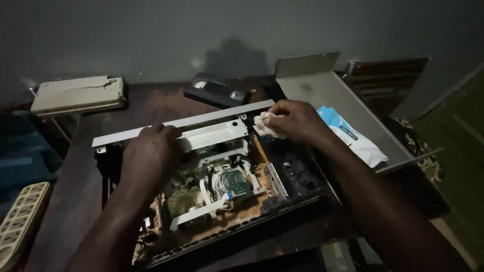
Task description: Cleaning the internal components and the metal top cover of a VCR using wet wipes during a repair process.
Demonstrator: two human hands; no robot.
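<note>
Your left hand point(151, 153) presses flat, ungripping, steadying the opened video recorder point(212, 191) | your right hand point(297, 121) pinches a white wipe point(266, 126) against its front rail point(201, 121) | removed cover point(333, 95) lies aside.

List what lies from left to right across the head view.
Cream power strip → beige box → left hand → black video cassette → right hand holding a white wipe → blue-white wipe pack.
</note>
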